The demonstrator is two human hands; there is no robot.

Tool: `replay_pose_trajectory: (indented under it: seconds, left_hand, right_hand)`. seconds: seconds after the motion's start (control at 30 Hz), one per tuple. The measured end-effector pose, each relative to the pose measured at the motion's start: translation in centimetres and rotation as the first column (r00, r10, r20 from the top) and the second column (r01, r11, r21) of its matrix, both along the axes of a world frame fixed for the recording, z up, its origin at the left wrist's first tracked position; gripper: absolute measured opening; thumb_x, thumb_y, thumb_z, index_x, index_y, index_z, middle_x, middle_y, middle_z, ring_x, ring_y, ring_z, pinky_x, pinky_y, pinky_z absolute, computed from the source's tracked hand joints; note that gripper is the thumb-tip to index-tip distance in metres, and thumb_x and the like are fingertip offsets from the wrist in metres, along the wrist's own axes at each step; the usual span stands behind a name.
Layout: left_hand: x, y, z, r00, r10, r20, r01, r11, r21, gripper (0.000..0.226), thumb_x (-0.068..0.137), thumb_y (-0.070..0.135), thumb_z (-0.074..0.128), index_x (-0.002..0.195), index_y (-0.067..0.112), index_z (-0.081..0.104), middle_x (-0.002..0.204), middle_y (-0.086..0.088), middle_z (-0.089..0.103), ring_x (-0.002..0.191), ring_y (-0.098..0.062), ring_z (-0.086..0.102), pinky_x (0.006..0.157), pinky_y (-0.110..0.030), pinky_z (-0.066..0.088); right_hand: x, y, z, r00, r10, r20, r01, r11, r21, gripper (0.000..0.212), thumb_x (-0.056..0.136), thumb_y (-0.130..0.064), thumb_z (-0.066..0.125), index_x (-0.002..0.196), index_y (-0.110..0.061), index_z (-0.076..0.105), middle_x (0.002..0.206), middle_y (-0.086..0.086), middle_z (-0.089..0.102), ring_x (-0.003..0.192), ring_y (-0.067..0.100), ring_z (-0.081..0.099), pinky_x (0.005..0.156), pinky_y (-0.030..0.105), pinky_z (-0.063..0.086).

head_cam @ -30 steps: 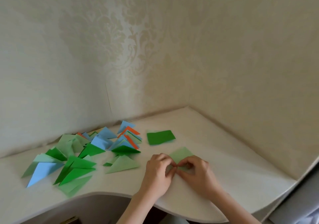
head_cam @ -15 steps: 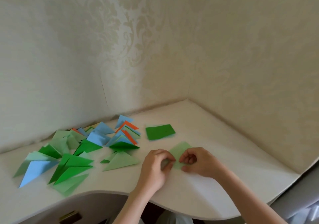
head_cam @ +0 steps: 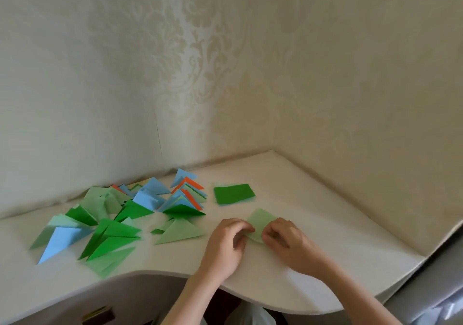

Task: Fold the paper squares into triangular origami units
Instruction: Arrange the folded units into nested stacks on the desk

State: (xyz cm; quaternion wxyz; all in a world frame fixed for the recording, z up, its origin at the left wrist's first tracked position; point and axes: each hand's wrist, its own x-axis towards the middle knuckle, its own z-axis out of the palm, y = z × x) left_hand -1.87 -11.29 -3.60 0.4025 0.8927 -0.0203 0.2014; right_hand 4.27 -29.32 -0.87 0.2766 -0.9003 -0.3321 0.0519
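Light green paper [head_cam: 260, 220]: lies flat on the white desk [head_cam: 325, 224], near the front edge, directly between the two hands; its far corner sticks out beyond the fingertips, pointing toward the wall.
Left hand [head_cam: 225, 243]: on the paper's left side, knuckles up, fingers curled down — fingertips pinching the near-left edge of the sheet against the desk.
Right hand [head_cam: 288, 239]: on the paper's right side, fingers bent tight, thumb and forefinger nipping the near-right edge; the two hands nearly meet over the sheet, a narrow strip of green showing between them.
Fold state: near part of the sheet is hidden under the fingers; cannot tell how far the crease has gone.
Dark green paper stack [head_cam: 234, 194]: small squared pile just beyond the hands, toward the wall, apart from the sheet being worked.
Finished triangles [head_cam: 120, 214]: loose heap to the left of the hands — light green, dark green, blue, a few with orange edges — overlapping one another, spread from the wall out to the desk's front curve.
Nearest triangle [head_cam: 180, 233]: light green, lying flat just left of the left hand, not touching it.
Blue triangle [head_cam: 59, 243]: at the far left end of the heap, tip toward the desk edge.
Wall [head_cam: 175, 61]: pale patterned wallpaper, meets in a corner behind the desk.
Writing, labels: none legible on any paper or surface.
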Motion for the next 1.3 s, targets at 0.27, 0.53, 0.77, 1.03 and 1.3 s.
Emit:
replay_pose_trajectory:
  seconds: [0.27, 0.53, 0.77, 1.03, 1.3]
  left_hand:
    - [0.0, -0.5, 0.3, 0.999, 0.014, 0.034, -0.016, 0.998, 0.058, 0.014, 0.08, 0.021, 0.059, 0.082, 0.026, 0.072, 0.082, 0.014, 0.065, 0.084, -0.005, 0.055, 0.076, -0.016, 0.04]
    - [-0.1, -0.5, 0.5, 0.998, 0.071, 0.002, -0.071, 0.996, 0.05, 0.015, 0.082, 0.018, 0.07, 0.093, 0.028, 0.071, 0.073, 0.022, 0.05, 0.078, -0.001, 0.05, 0.074, -0.016, 0.039]
    - [0.8, -1.3, -0.2, 0.987, 0.157, 0.039, -0.161, 0.977, 0.142, 0.017, 0.081, 0.031, 0.071, 0.098, 0.029, 0.066, 0.073, 0.021, 0.046, 0.084, -0.013, 0.05, 0.071, -0.026, 0.036]
    - [1.5, -1.2, -0.5, 0.979, 0.205, 0.022, -0.206, 0.975, 0.08, 0.022, 0.076, 0.029, 0.074, 0.095, 0.032, 0.064, 0.077, 0.017, 0.052, 0.083, -0.008, 0.046, 0.073, -0.024, 0.038]
    - [1.6, 0.1, -1.1, 0.981, 0.19, -0.026, -0.191, 0.981, -0.034, 0.031, 0.075, 0.004, 0.07, 0.084, 0.033, 0.063, 0.075, 0.014, 0.058, 0.081, -0.013, 0.056, 0.076, -0.026, 0.048]
  right_hand:
    - [-0.8, -1.7, -0.6, 0.994, -0.066, 0.087, 0.053, 0.988, 0.145, 0.007, 0.084, -0.037, 0.064, 0.087, -0.032, 0.059, 0.09, -0.019, 0.062, 0.087, -0.005, 0.055, 0.075, 0.012, 0.039]
    - [-1.6, -0.9, -2.8, 0.944, -0.196, 0.265, 0.147, 0.97, 0.196, 0.023, 0.079, -0.051, 0.055, 0.074, -0.03, 0.061, 0.093, -0.02, 0.061, 0.087, 0.006, 0.058, 0.077, 0.031, 0.048]
    - [-1.4, 0.9, -3.2, 0.893, -0.35, 0.282, 0.312, 0.934, 0.172, 0.025, 0.077, -0.047, 0.056, 0.066, -0.025, 0.058, 0.081, -0.01, 0.056, 0.078, 0.018, 0.056, 0.068, 0.034, 0.043]
    - [-0.6, 0.9, -2.9, 0.932, -0.341, 0.12, 0.307, 0.922, 0.235, 0.026, 0.068, -0.041, 0.077, 0.071, -0.036, 0.051, 0.078, -0.015, 0.052, 0.078, 0.01, 0.054, 0.073, 0.032, 0.044]
    - [0.4, -0.1, -1.8, 0.968, -0.237, -0.083, 0.249, 0.949, 0.192, 0.033, 0.07, -0.013, 0.078, 0.074, -0.036, 0.055, 0.087, -0.01, 0.06, 0.082, 0.001, 0.053, 0.071, 0.003, 0.034]
